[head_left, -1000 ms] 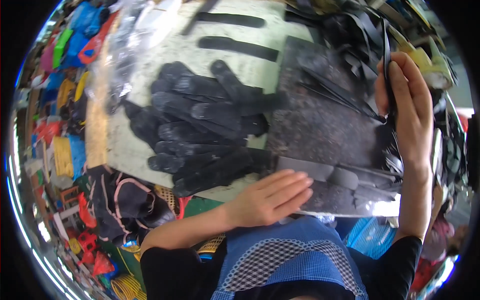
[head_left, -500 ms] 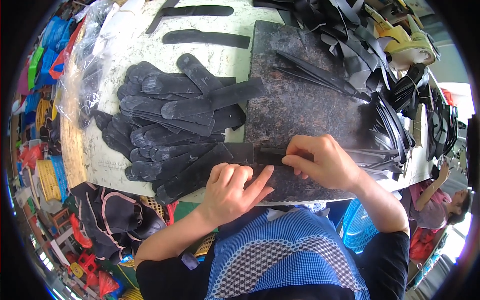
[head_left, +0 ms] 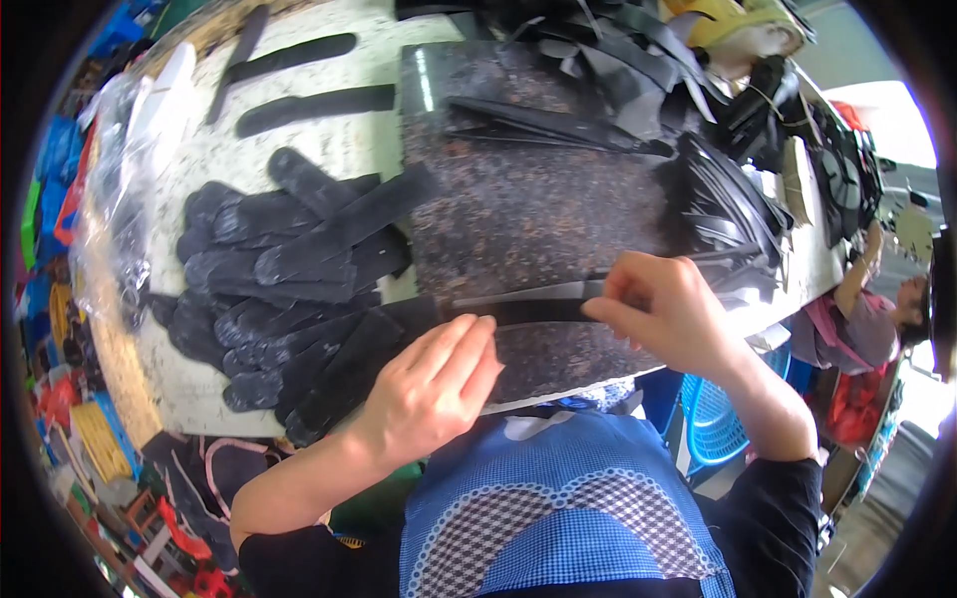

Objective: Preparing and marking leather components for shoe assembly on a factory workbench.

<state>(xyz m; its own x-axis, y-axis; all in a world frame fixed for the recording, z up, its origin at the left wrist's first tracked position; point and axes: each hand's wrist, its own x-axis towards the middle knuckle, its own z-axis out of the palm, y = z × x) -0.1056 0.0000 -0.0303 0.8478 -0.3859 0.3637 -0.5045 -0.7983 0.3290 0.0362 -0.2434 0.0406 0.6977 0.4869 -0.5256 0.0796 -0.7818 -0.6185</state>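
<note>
A black strip of leather-like material (head_left: 543, 310) with a greyish upper edge lies across the dark slab near its front edge. My right hand (head_left: 670, 311) pinches the strip's right end between thumb and fingers. My left hand (head_left: 431, 387) is closed, its fingers pressed together and their tips at the strip's left end; the thumb's grip underneath is partly hidden. Just beyond and left of that hand lies a heap of black round-ended strips (head_left: 289, 259), overlapping one another. Its front pieces come close to the left fingers.
The dark mottled slab (head_left: 538, 219) rests on a pale worktable (head_left: 150, 369). Narrow black pieces (head_left: 558, 128) lie at its back, a fanned bundle (head_left: 733, 194) at its right. Clear plastic (head_left: 105, 219) covers the left edge. A blue basket (head_left: 718, 419) stands below; a co-worker (head_left: 852, 309) is at right.
The view has shifted, so the table appears further left. My left fingers have drawn together at the strip's left end. More of the strip now shows between my hands, with a greyish edge.
</note>
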